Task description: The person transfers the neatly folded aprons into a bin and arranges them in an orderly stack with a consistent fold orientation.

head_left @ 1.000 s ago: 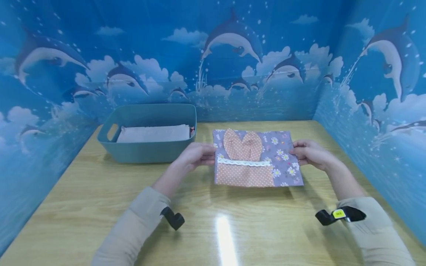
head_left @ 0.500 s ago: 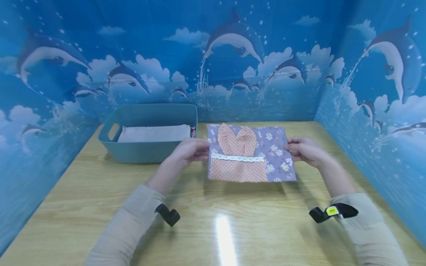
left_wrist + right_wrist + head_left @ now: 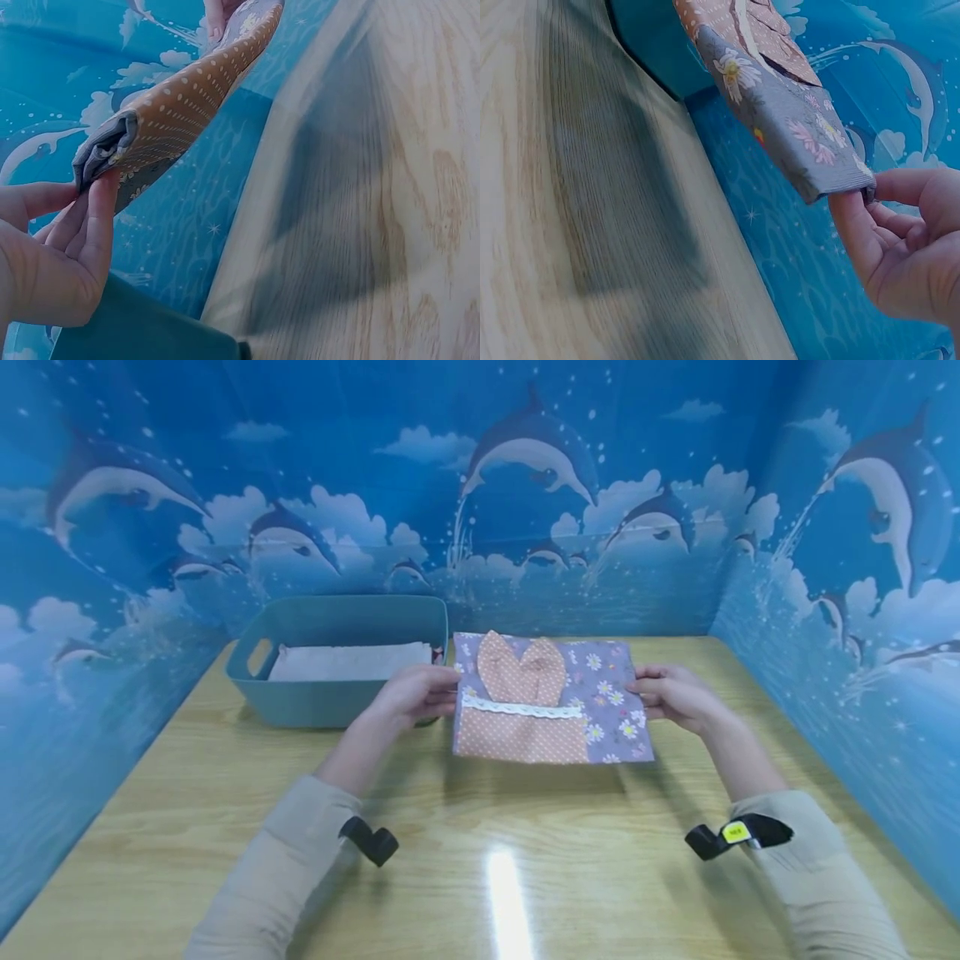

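Above the middle of the pale wooden table, the left hand pinches the left edge of a folded lilac floral cloth pouch with an orange polka-dot pocket, thumb on top and fingers beneath; the right hand pinches the opposite edge the same way, so the pouch hangs level between them, lifted clear of the table and casting a shadow below it; the wrist views show its layered edges sagging slightly between the grips. It looks light, soft and limp, likely to droop or unfold if held at one point, so the two side edges, where the layers stack thickest, seem the safest places to take hold; the white lace strip and the two orange ear-shaped flaps look delicate and are best left untouched. Just to the left of the pouch stands a teal plastic basket with a cut-out handle; inside it lies a pale folded cloth, flat and nearly filling the bottom; dolphin-printed blue walls close in the table on three sides.
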A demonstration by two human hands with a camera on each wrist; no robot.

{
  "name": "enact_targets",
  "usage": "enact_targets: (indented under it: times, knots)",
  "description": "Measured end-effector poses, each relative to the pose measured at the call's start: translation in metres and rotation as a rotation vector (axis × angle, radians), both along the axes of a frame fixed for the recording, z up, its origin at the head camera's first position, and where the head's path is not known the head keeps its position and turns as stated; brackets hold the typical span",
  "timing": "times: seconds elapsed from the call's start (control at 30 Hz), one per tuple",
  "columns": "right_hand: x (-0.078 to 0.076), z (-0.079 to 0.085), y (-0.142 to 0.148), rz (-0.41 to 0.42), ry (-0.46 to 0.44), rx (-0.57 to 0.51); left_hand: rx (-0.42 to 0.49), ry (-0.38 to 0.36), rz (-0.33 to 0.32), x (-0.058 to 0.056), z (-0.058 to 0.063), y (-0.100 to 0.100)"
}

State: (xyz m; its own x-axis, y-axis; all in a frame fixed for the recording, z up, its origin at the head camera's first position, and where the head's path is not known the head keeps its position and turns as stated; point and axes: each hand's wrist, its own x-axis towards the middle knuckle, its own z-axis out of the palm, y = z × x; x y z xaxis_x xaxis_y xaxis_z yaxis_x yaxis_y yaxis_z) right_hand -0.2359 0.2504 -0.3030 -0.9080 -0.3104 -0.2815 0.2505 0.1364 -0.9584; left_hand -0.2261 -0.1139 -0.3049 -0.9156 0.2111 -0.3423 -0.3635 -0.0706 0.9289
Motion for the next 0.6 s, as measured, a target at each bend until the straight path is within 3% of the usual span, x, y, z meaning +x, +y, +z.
enact_targets:
  times: [0.17, 0.6]
  knots:
    - [-0.001, 0.002, -0.008, -0.009, 0.002, -0.010, 0.046, 0.005, 0.020, -0.001, 0.002, -0.006]
    - [-0.008, 0.006, -0.023, -0.036, 0.005, -0.047, -0.019, 0.047, 0.046, -0.004, 0.009, -0.021]
